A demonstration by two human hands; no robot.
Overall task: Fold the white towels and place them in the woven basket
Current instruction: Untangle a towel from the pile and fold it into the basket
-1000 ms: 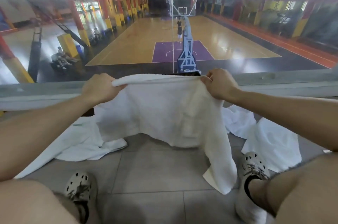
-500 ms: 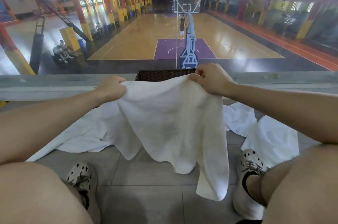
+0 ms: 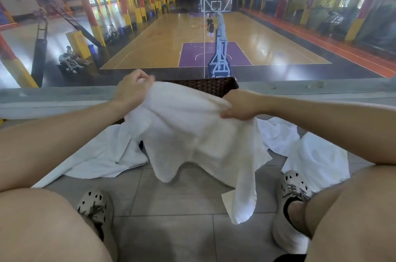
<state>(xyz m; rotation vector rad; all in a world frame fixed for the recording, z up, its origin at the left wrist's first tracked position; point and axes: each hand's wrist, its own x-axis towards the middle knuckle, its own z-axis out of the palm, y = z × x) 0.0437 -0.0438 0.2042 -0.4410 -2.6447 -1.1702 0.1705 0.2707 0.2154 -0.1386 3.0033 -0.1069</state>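
Fingers (image 3: 140, 76) of the left hand (image 3: 132, 90) were curled over one upper corner of the held white towel (image 3: 192, 133), bunching the cloth in a closed grip. On the right hand (image 3: 241, 104) the fingers were folded in with the thumb pressed against them, pinching the opposite upper edge. Between the two hands the towel sagged, its lower hem hanging in uneven lobes above the tiled floor (image 3: 171, 229), with one long corner drooping lowest on the right side. Directly behind it stood the dark woven basket (image 3: 210, 85), only its far rim showing above the cloth; what lay inside could not be told. Two more white towels lay crumpled on the floor, one at the left (image 3: 100, 154) and one at the right (image 3: 312, 154), just beyond the person's shoes.
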